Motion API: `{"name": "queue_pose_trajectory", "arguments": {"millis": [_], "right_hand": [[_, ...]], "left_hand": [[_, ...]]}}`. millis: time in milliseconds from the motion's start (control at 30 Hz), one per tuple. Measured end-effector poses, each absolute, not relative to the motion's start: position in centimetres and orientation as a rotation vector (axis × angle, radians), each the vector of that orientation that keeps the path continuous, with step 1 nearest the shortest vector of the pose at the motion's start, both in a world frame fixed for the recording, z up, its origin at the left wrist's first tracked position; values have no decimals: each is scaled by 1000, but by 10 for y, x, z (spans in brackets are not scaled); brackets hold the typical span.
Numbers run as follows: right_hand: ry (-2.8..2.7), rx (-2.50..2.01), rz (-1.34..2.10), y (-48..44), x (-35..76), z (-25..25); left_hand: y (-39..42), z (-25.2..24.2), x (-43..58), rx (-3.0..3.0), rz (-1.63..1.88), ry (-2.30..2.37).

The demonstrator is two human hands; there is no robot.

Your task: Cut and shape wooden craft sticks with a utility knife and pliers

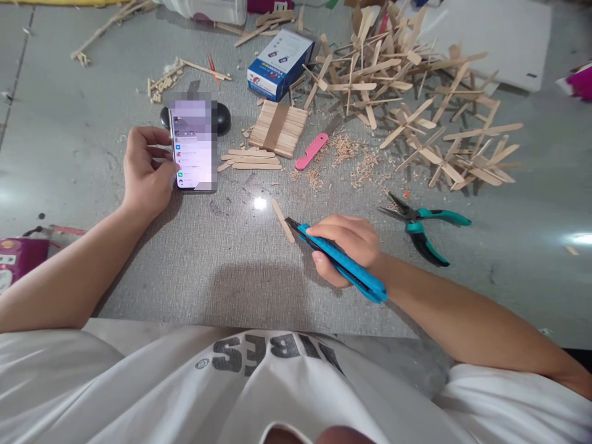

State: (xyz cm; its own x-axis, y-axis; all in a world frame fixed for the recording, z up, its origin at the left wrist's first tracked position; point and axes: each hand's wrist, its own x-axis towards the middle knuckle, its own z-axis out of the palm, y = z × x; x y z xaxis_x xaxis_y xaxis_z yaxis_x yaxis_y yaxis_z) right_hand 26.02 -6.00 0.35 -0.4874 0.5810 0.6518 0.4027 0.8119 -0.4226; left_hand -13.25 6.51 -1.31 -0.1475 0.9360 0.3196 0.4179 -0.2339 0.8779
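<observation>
Shirt is hanging over a grey table, with sticks lying beyond the hands. Right hand is clenching a cutter; left hand, half-curled, is holding a phone.

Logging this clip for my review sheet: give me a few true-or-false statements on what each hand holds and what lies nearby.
1. The right hand grips a blue utility knife. True.
2. The left hand holds the teal-handled pliers. False: it holds the edge of a smartphone; the pliers lie untouched on the table, beyond the right hand.
3. A single wooden stick lies by the utility knife's tip. True.
4. The pink-handled knife sits in the left hand. False: it lies on the table beside a stack of sticks.
5. The smartphone's screen is lit. True.
</observation>
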Motion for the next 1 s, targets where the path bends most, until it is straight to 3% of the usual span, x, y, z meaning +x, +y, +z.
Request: {"name": "queue_pose_trajectory", "arguments": {"millis": [1000], "right_hand": [[-2149,-756,290,-61,261,4]], "left_hand": [[64,-17,-133,1660,1406,1509]]}}
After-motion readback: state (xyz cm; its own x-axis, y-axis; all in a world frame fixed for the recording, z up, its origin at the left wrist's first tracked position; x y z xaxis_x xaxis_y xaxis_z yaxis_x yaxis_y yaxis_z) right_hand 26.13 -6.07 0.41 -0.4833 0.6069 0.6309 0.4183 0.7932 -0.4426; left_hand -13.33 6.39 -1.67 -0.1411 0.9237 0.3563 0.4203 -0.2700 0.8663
